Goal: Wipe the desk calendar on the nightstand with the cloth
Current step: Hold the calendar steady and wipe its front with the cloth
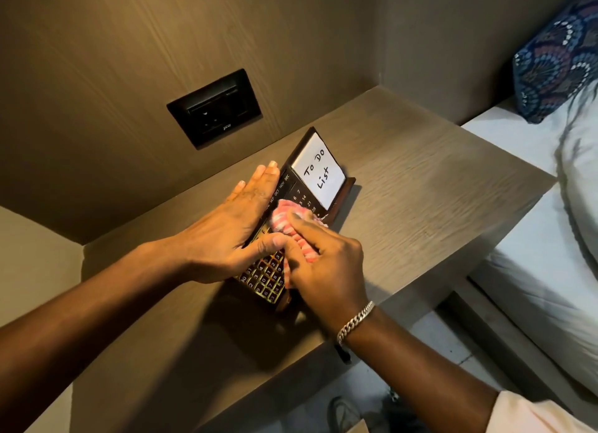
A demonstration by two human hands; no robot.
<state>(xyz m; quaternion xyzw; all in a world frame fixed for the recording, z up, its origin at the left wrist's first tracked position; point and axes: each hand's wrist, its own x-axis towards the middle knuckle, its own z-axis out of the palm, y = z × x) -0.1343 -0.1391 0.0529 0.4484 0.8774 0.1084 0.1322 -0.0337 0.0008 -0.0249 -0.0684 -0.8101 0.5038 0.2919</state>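
Observation:
A dark wooden desk calendar with gold numbers and month names stands on the wooden nightstand, with a white "To Do List" note on its right part. My left hand lies flat along the calendar's back top edge, thumb on its front, steadying it. My right hand, wearing a silver bracelet, presses a bunched pink-and-white striped cloth against the calendar's front face, covering its middle.
A black switch and socket plate is set in the wood wall panel behind. A bed with white sheets and a blue patterned pillow lies to the right. The nightstand's front edge runs below my right wrist.

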